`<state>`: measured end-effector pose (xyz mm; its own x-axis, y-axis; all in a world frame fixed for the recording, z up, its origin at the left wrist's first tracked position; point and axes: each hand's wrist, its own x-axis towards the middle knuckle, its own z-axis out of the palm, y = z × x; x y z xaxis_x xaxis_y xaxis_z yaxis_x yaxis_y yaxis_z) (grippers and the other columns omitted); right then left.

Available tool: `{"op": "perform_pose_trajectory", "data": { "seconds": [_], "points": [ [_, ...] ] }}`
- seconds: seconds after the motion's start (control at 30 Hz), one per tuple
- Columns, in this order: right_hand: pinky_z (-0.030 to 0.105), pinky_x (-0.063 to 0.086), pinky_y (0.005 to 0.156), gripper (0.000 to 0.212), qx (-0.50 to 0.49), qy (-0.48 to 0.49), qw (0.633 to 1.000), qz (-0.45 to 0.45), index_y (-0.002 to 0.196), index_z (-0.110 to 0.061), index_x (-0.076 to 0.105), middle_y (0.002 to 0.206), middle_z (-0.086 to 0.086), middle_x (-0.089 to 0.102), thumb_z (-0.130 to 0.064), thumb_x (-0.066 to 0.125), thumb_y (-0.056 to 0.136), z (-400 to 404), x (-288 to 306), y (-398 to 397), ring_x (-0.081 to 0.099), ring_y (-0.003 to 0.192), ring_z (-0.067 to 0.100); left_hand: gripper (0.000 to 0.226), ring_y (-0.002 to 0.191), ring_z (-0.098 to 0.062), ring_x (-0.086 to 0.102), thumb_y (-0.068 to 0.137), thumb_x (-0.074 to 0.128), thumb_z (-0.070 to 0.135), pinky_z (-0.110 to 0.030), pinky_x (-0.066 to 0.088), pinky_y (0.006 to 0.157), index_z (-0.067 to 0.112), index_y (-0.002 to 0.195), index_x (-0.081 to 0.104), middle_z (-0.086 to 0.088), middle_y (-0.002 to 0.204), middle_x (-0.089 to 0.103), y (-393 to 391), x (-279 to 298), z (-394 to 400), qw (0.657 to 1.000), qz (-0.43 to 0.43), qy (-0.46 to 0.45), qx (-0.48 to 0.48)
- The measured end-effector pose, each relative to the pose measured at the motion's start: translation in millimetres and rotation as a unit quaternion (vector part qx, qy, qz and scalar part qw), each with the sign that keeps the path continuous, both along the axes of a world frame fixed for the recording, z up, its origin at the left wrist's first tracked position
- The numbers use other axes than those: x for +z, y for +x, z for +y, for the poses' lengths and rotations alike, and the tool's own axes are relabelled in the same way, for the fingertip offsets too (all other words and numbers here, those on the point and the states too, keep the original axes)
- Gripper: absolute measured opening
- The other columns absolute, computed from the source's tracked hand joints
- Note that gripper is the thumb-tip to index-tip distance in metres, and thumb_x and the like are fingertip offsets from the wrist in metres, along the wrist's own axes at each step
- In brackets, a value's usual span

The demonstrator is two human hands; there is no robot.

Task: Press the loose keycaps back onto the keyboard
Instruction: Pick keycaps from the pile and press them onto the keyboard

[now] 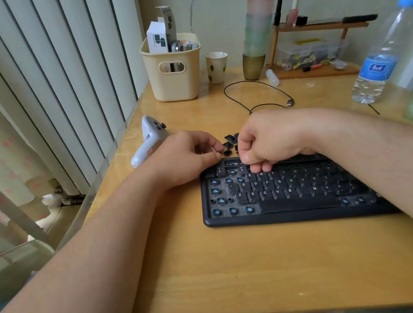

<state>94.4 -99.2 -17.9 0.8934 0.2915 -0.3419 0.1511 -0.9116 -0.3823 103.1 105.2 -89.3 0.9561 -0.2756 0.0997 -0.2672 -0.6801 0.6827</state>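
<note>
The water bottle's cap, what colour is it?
Blue. The bottle cap shows best in the head view.

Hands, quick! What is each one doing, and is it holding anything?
Left hand: fingers curled, pinching a loose keycap just behind the keyboard.
Right hand: fingers curled down over the keyboard's top rows; whether it holds a keycap cannot be told.

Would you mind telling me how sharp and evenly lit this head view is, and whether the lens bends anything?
Head view: soft, even light with a faint sheen on the wooden desk near the black cable; wide-angle distortion bows the vertical blinds and stretches the forearms; the black keyboard legends read clearly at centre and blur toward its right end; the clear water bottle and the frame edges look soft.
</note>
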Motion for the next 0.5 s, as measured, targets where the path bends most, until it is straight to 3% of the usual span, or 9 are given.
{"op": "perform_pose_trajectory", "data": {
  "seconds": [0.23,0.37,0.5],
  "points": [
    [0.028,0.056,0.069,0.01,0.005,-0.006,0.998,-0.07,0.079,-0.022,0.076,0.068,-0.007,0.075,-0.021,0.079,0.089,-0.2,-6.8,-9.5,0.069,0.065,0.007,0.01,0.085,-0.002,0.063,0.095,0.07,0.04,-0.018,0.049,0.079,0.042,0.104,0.073,0.013,0.09,0.07,-2.5,2.1,-0.6,1.0,0.001,0.006,0.003],
    [0.025,0.047,0.064,0.01,0.016,-0.051,0.991,-0.12,0.079,-0.028,0.077,0.076,-0.013,0.07,-0.028,0.08,0.088,2.6,-7.3,-14.7,0.064,0.079,0.007,0.009,0.084,-0.002,0.063,0.095,0.07,0.04,-0.018,0.049,0.077,0.042,0.104,0.073,0.013,0.09,0.07,-2.9,2.8,-1.5,1.0,0.001,0.008,0.001],
    [0.023,0.048,0.061,0.014,0.026,-0.063,0.988,-0.137,0.079,-0.027,0.074,0.083,-0.01,0.069,-0.02,0.074,0.091,5.9,-9.1,-18.5,0.062,0.081,0.008,0.01,0.084,-0.002,0.062,0.096,0.07,0.039,-0.016,0.048,0.075,0.04,0.105,0.073,0.012,0.09,0.07,-3.6,3.5,-2.3,1.0,0.002,0.009,0.0]
  ]
}}
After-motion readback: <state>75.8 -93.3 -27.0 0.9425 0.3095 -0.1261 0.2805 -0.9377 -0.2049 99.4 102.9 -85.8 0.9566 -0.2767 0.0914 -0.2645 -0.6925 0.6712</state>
